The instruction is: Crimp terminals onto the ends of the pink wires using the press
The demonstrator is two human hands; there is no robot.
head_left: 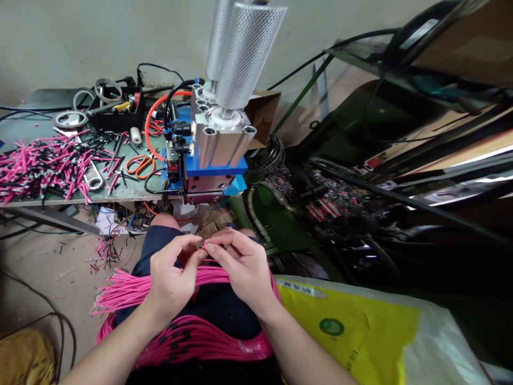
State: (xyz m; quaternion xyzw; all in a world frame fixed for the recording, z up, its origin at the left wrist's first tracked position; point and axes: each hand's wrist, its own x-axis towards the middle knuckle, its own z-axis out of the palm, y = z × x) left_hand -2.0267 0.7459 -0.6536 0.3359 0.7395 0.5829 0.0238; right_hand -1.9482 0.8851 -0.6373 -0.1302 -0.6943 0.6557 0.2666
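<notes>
My left hand (172, 272) and my right hand (242, 264) meet above my lap, their fingertips pinched together on the end of a pink cable (204, 246). Most of that end is hidden by the fingers. Just under both hands a bundle of pink cables (132, 289) lies across my thighs, its cut ends fanned out at the left. Closer to my body a second pink bundle (208, 337) with black sections rests on my lap.
Ahead stands a pneumatic press (218, 139) with knurled cylinders at the bench (40, 107) edge. Short pink and black offcuts (48, 166), a spanner (94, 177) and orange-handled scissors (140, 166) lie left. A yellow sack (340, 326) is at my right, a dark machine beyond.
</notes>
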